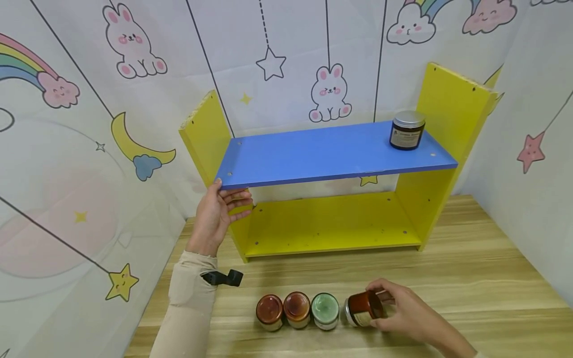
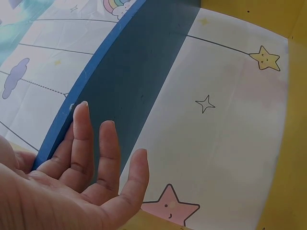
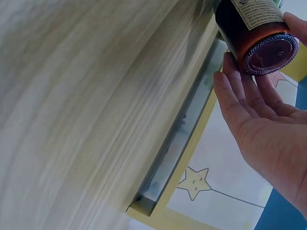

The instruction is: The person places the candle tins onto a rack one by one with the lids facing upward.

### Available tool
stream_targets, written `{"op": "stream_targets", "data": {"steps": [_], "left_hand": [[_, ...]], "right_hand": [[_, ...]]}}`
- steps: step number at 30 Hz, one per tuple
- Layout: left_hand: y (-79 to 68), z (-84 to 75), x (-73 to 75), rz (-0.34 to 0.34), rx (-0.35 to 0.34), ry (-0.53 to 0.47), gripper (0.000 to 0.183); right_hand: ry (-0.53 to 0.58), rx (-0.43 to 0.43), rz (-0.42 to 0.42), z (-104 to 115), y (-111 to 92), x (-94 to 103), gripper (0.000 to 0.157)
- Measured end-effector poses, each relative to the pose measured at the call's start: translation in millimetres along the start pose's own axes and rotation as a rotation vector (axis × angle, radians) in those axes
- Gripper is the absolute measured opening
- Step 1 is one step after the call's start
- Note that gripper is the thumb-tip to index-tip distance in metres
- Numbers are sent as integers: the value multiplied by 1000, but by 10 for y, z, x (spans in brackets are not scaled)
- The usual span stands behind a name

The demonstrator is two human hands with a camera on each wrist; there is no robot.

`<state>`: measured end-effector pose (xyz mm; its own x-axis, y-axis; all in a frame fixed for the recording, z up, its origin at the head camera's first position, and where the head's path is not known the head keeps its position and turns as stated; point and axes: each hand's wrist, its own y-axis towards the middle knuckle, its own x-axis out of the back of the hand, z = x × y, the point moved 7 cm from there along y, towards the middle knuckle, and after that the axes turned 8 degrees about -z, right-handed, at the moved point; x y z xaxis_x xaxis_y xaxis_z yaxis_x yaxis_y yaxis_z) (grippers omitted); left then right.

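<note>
My left hand grips the blue shelf board at its front left corner, thumb at the edge and fingers spread underneath. In my right hand is an amber glass jar, pinched between thumb and fingers near its base and tipped sideways, silver lid to the left. The right wrist view shows its ridged base and paper label. Left of it, a green jar and two reddish-brown jars stand in a row with glass bases up.
A dark jar with a silver lid stands upright on the blue board's right end. Yellow side panels and a yellow bottom board frame the shelf. It stands on a wood-grain table before a cartoon-printed backdrop.
</note>
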<state>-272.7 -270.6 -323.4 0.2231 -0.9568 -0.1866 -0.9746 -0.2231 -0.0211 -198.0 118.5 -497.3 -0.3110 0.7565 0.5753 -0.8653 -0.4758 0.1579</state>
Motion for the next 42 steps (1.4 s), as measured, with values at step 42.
{"op": "stream_targets", "data": {"steps": [42], "left_hand": [[2, -4, 0, 4, 10, -12, 58]], "right_hand": [[3, 7, 125, -58, 4, -51, 60]]}}
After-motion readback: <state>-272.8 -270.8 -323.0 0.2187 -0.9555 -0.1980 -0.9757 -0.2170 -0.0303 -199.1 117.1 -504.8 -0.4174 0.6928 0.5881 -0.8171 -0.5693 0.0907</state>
